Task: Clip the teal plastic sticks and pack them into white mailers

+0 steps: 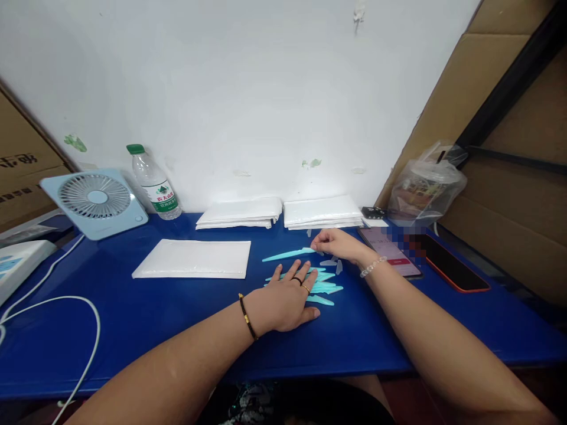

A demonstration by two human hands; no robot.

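My left hand (283, 301) lies flat, fingers spread, over several turquoise eyebrow razors (326, 288) fanned out on the blue table. The palm and fingers hide much of them. My right hand (334, 243) is closed in a pinch at the right end of a single turquoise eyebrow razor (286, 255), just beyond the others. Its long tapered handle points left. Small clear plastic blade caps (339, 267) lie scattered below and beside my right fingertips.
A white padded envelope (192, 258) lies at left; two stacks of envelopes (239, 211) (322, 211) sit against the wall. Around them are a blue fan (98, 198), water bottle (155, 186), two phones (401, 268) (452, 265), a bagged cup (425, 186) and a white cable (95, 319).
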